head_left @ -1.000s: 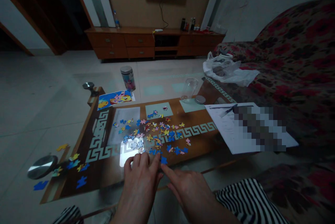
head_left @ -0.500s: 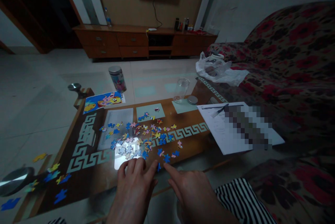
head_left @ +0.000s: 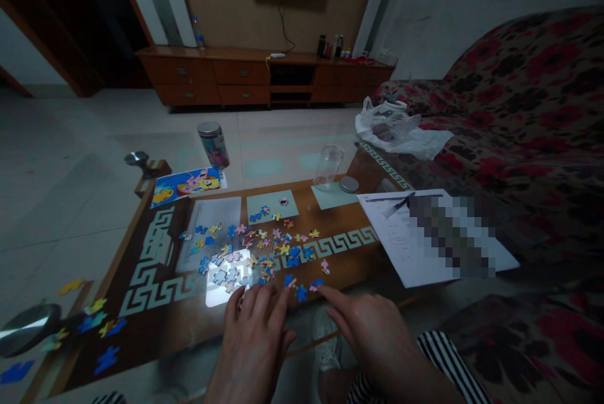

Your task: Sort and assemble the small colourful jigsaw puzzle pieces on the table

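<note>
Many loose jigsaw pieces [head_left: 292, 252] in blue, yellow and pink lie scattered over the glass-topped coffee table [head_left: 340, 272]. My left hand [head_left: 255, 328] rests palm down at the table's near edge, fingers stretched out. Its index fingertip is by a blue and pink jigsaw piece [head_left: 289, 280]. To the right, my right hand [head_left: 372, 325] points its index finger at another blue and pink piece [head_left: 317, 285]; whether it touches the piece is unclear. A blue piece [head_left: 301, 293] lies between the two hands. Neither hand visibly holds anything.
A picture sheet [head_left: 189, 185] and a printed can [head_left: 214, 145] stand at the far left. A clear jar [head_left: 329, 166], a round lid [head_left: 348, 184] and papers with a pen [head_left: 391, 228] are farther right. A plastic bag [head_left: 401, 130] lies by the flowered sofa [head_left: 533, 77]. Several pieces [head_left: 107, 359] lie near left.
Both hands have shifted right, the right one farther, widening the gap between them. The blue piece that was between my index fingertips is out of sight. The view has tilted slightly.
</note>
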The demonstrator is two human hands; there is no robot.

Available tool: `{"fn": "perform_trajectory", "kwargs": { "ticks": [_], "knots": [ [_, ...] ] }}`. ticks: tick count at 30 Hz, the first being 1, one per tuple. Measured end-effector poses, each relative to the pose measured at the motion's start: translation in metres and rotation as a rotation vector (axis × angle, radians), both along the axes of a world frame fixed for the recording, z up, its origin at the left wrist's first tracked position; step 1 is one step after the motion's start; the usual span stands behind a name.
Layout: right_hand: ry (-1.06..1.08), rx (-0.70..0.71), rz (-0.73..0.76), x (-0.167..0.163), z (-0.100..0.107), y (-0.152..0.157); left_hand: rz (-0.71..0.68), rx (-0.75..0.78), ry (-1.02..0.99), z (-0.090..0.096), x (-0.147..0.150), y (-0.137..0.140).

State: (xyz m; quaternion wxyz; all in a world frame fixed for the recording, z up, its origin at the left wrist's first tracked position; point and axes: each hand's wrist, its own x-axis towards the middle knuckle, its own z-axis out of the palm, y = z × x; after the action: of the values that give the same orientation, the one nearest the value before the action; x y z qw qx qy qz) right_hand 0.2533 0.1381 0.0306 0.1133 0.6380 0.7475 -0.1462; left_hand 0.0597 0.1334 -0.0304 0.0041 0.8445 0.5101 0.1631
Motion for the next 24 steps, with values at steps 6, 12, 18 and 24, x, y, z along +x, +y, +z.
{"fn": "perform_trajectory", "kwargs": {
  "ticks": [6,12,18,24],
  "knots": [
    [0.248,0.106,-0.104,0.004,-0.003,0.004,-0.093,0.141,0.013,-0.005,0.017,0.0],
    [0.417,0.055,-0.121,0.008,-0.007,0.012,-0.187,0.189,0.056,-0.009,0.016,0.001],
    [0.557,0.192,-0.235,0.041,-0.01,0.028,-0.206,0.238,-0.011,-0.01,0.005,-0.002],
    [0.514,0.162,-0.241,0.042,-0.019,0.039,-0.211,0.276,-0.133,-0.018,0.004,-0.015]
  ]
}}
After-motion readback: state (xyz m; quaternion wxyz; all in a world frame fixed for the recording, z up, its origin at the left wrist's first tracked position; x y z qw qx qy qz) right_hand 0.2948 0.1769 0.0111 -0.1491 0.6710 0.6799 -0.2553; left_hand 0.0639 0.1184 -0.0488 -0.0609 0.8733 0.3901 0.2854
